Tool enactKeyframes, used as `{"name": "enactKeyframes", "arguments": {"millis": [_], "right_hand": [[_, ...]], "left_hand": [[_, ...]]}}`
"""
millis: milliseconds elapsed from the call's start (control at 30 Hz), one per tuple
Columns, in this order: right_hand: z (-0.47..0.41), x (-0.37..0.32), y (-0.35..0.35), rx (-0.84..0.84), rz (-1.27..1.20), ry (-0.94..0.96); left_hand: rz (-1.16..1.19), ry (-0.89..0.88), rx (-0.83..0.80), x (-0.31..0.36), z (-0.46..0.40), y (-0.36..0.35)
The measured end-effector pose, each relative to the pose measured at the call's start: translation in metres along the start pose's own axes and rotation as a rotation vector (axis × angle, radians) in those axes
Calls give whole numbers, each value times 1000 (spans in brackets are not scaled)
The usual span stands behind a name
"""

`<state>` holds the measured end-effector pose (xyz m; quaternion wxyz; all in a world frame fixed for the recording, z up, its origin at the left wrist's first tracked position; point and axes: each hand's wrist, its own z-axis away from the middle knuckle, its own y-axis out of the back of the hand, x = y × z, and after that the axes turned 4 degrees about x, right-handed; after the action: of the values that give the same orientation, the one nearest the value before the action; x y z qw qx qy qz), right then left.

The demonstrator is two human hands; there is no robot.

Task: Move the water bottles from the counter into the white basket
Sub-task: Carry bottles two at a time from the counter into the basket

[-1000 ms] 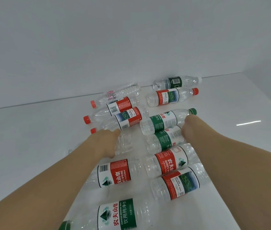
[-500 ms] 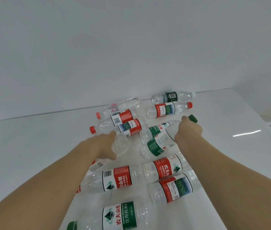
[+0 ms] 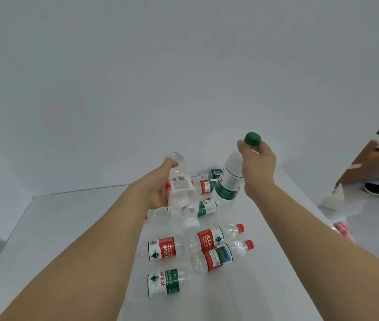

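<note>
My left hand point(image 3: 158, 191) grips a clear bottle with a white cap point(image 3: 181, 193), lifted above the counter with its cap pointing down toward me. My right hand point(image 3: 256, 167) holds a green-labelled bottle point(image 3: 229, 181) by its neck just under the green cap, hanging nearly upright in the air. Several more bottles lie on the white counter point(image 3: 68, 228) below: a red-labelled one point(image 3: 163, 249), two red-capped ones point(image 3: 216, 237) point(image 3: 221, 256), and a green-labelled one point(image 3: 163, 283) nearest me. The white basket is not in view.
More bottles lie behind the held ones near the white wall, among them a dark-labelled one point(image 3: 214, 173). At the far right stand a brown desk point(image 3: 373, 163) and a person's shoe point(image 3: 378, 189) on the floor. A pink object point(image 3: 342, 230) shows past my right forearm.
Both hands have risen off the counter, each lifting its bottle into the air. The view has tilted up and turned slightly right, showing the desk.
</note>
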<state>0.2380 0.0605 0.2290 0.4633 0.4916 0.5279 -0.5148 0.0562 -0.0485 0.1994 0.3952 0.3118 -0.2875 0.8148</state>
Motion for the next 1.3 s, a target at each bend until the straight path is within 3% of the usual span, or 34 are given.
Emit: {"name": "enactKeyframes", "arguments": {"millis": [100,333,733,900,1033,1200,1300], "right_hand": [[26,-30,17,-53,-16,48],[91,-77,41,-36,10,155],[242,-95,-46,25,-32,167],[298,-91,-86,-52,-27,178],[348,-82,-124,-186,20,180],[430,-75,-190,-311,24,171],[484,-74,-243,-403,17,167]], "left_hand": [[300,-18,-23,-9,38,-27],[696,-122,7,-13,115,-41],[308,-77,22,4,225,93],[28,-100,109,1,260,167],[-343,-179,266,-3,298,240],[-1297,-374,675,-14,360,334],[-1746,-407,717,-23,396,400]]}}
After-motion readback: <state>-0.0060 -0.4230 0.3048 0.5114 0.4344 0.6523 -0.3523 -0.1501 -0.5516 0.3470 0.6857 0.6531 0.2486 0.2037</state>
